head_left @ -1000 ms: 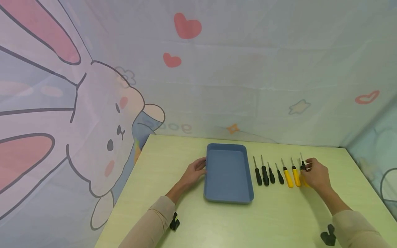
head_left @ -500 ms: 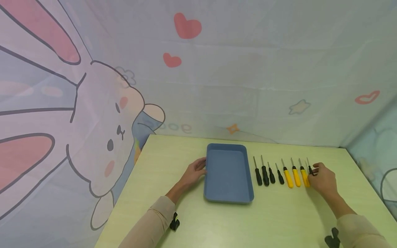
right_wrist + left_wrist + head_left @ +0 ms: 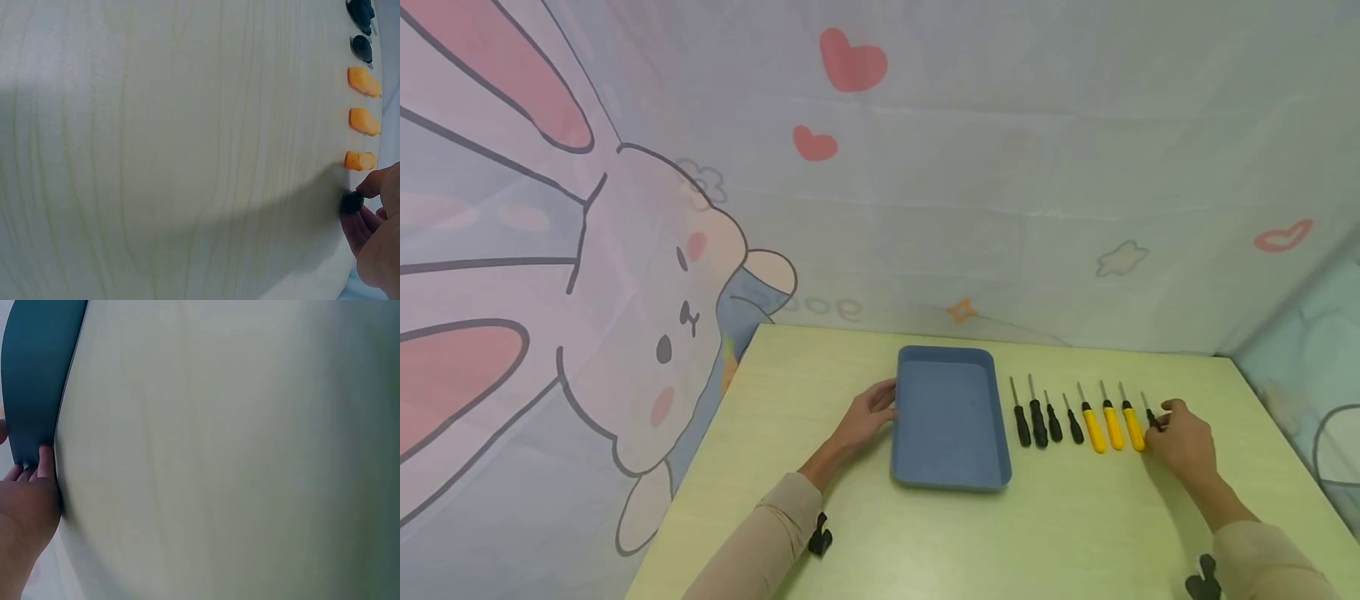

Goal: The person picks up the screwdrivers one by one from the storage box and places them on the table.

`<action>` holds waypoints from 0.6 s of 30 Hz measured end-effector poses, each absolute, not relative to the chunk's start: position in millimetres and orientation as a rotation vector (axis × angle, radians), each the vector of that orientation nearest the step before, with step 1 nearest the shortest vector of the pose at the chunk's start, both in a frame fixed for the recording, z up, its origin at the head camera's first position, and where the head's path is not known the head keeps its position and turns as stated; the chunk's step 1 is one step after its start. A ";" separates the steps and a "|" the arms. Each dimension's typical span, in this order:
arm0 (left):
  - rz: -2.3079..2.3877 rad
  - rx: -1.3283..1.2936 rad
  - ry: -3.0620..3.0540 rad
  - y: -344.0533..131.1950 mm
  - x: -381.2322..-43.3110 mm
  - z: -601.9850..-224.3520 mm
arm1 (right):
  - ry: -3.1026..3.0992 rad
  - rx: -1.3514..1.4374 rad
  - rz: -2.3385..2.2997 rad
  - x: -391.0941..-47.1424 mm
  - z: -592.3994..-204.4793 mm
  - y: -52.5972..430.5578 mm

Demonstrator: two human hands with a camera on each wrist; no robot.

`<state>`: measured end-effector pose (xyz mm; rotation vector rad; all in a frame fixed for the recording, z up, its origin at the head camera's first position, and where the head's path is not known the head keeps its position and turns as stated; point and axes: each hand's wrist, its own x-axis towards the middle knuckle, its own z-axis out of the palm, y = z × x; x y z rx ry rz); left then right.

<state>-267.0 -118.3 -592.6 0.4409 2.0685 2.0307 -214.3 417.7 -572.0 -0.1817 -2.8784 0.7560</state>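
My right hand [image 3: 1183, 440] pinches a black-handled screwdriver [image 3: 1152, 418] at the right end of a row of screwdrivers. In the right wrist view, the handle end of this black screwdriver [image 3: 352, 202] shows between thumb and fingers, low over the table. Just left of it lies a yellow-handled screwdriver [image 3: 1132, 427], its shaft pointing to the back. My left hand [image 3: 863, 419] rests against the left side of a blue-grey rectangular tray [image 3: 897, 433], which holds nothing. The left wrist view shows extended fingers [image 3: 45, 464] touching the tray's outer wall [image 3: 40, 375].
Two more yellow screwdrivers [image 3: 1093, 429] and several black ones [image 3: 1038, 425] lie side by side between the tray and my right hand, on a pale wooden table [image 3: 947, 542]. Behind the table hangs a printed cloth [image 3: 1000, 208].
My right hand has moved right and toward me with the black screwdriver, lowering it beside the last yellow one, which is uncovered now. My left hand stays at the tray.
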 end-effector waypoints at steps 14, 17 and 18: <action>2.050 0.380 2.028 -116.7 -270.5 -589.2 | -2.855 -0.148 0.766 -214.2 -569.4 423.5; 2.017 0.353 2.061 -120.3 -271.3 -585.0 | -2.868 -0.123 0.775 -216.8 -563.0 421.5; 2.001 0.343 2.073 -121.8 -271.8 -582.7 | -2.874 -0.108 0.773 -218.4 -560.8 421.2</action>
